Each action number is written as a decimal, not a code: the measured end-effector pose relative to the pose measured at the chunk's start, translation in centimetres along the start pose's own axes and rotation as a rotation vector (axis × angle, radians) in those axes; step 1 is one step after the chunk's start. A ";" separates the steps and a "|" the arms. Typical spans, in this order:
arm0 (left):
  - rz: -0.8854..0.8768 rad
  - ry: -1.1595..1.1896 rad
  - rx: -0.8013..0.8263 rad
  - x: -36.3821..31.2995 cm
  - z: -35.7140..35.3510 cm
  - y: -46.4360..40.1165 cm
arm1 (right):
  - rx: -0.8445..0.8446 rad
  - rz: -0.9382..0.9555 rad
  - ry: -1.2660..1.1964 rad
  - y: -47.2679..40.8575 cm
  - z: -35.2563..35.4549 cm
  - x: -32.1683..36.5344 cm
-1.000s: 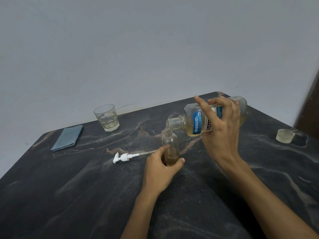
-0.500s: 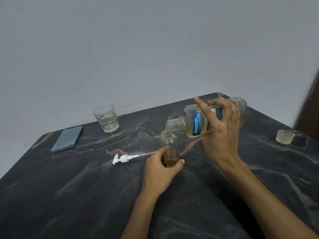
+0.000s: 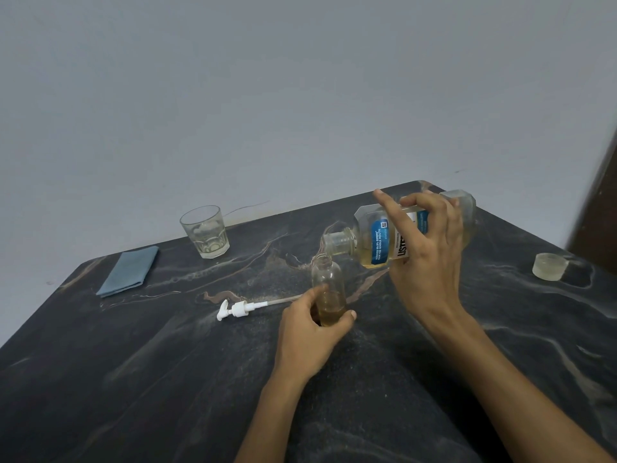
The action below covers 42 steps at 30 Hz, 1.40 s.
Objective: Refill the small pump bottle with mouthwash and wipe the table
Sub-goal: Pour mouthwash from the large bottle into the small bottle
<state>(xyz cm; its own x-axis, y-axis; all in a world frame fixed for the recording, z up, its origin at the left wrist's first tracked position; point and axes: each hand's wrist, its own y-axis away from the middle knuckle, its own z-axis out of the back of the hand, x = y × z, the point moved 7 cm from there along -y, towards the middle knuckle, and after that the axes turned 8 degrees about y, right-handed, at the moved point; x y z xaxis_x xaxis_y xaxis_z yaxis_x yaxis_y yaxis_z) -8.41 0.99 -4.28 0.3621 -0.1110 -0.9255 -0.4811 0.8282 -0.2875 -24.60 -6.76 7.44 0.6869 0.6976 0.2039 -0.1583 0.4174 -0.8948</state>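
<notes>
While the right hand [image 3: 430, 259] tips the mouthwash bottle [image 3: 377, 242] nearly flat, its neck sits just above and beside the mouth of the small bottle [image 3: 329, 289], which stands upright on the table [image 3: 133, 379]. The left hand [image 3: 310, 335] steadies that bottle low down, thumb and fingers pinched around its base; the right hand's fingers wrap the big bottle's body, index finger raised and spread off it. Amber liquid fills only the bottom part, so the refill looks well short of done.

To pour well, keep the lip centred over the narrow opening and tilt slowly, since a surge would likely spill. The pump [image 3: 233, 309] lies beside the left hand; the cloth [image 3: 128, 270] waits at the far left.

Compared with a second ago, the big bottle's neck is slightly lower and closer to the opening; both grips match.
</notes>
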 end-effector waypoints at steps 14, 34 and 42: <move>-0.025 -0.019 0.010 -0.7 -0.1 0.1 | 0.002 0.003 0.021 0.0 0.0 0.0; -0.054 -0.002 -0.002 -1.2 0.0 0.1 | 0.004 0.012 0.022 -0.1 0.2 0.2; -0.048 -0.018 -0.005 -1.0 0.0 0.1 | 0.000 0.011 0.029 -0.1 0.3 0.2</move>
<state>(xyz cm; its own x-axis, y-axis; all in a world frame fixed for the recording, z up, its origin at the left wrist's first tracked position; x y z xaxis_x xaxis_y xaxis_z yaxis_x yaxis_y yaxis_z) -8.84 1.24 -3.36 0.3989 -0.1405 -0.9062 -0.4672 0.8192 -0.3327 -24.65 -6.51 7.72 0.7055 0.6848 0.1825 -0.1658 0.4098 -0.8970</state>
